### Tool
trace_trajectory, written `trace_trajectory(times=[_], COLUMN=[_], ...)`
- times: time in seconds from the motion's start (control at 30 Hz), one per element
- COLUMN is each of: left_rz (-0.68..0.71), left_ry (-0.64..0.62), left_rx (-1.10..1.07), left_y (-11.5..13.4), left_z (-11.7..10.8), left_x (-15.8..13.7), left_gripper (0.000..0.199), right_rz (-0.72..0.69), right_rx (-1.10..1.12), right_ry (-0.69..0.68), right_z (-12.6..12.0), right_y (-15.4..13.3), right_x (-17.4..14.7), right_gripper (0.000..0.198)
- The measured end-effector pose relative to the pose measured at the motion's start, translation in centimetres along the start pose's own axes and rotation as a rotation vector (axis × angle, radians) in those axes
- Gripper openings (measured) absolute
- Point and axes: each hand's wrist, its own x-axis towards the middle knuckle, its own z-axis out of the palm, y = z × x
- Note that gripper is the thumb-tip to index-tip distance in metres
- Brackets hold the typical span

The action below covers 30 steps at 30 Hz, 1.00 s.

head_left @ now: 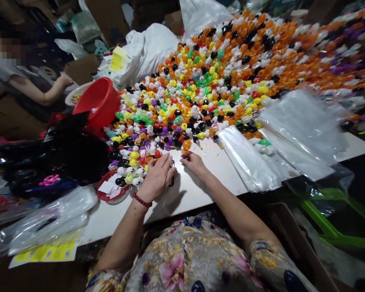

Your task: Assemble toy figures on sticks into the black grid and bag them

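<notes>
My right hand [194,163] pinches a small orange figure [186,146] by its lower end, above the white table [213,156]. To its left, my left hand [158,175] reaches over the near edge of the pile, its fingers stretched forward and fairly flat. Beside the left thumb lies a black-rimmed object [172,180], mostly covered by the hand. White, yellow and red small figures [134,162] lie close to the left fingers. What is under the left palm is hidden.
A large heap of colourful small figures [197,89] spreads across the table's back. Clear plastic bags [249,160] lie at right. A red basket [101,192] with paper slips, a red basin [95,101] and black bags [69,150] stand left. Another person [33,85] is at far left.
</notes>
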Motion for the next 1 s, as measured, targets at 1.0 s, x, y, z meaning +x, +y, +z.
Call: trace_trajectory(times=[1.0], left_rz=[-0.08], left_ry=[-0.09], left_rx=[0.026], left_y=[-0.4], left_z=[-1.7], left_x=[2.1], left_gripper=[0.048], right_rz=[-0.291], right_rx=[-0.448], right_ry=[-0.186], right_z=[3.8], right_y=[-0.7], right_x=[2.3], right_gripper=[0.016])
